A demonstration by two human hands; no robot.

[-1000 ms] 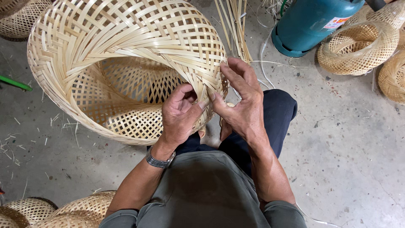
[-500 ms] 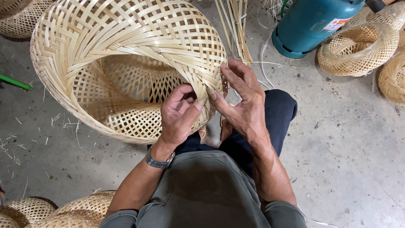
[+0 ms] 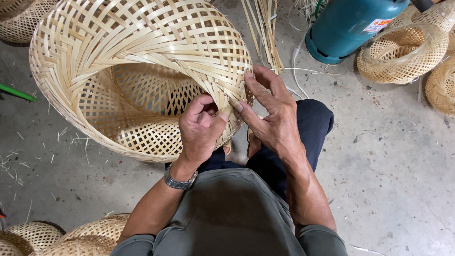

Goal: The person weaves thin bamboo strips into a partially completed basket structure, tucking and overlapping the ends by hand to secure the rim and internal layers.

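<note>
Head view showed the woven bamboo basket point(image 3: 137, 71) lying on its side (mouth facing the person); left hand point(image 3: 199, 128) and right hand point(image 3: 270, 118) fingers pinched its rim strips.

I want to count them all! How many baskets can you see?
7, some cut off: the big basket both hands work on, one top left, three at the right, two bottom left. More may lie outside the view.

A large woven basket point(image 3: 137, 76) filled the upper left; a gas cylinder point(image 3: 350, 26) stood upper right, smaller baskets point(image 3: 403, 54) beside it.
</note>
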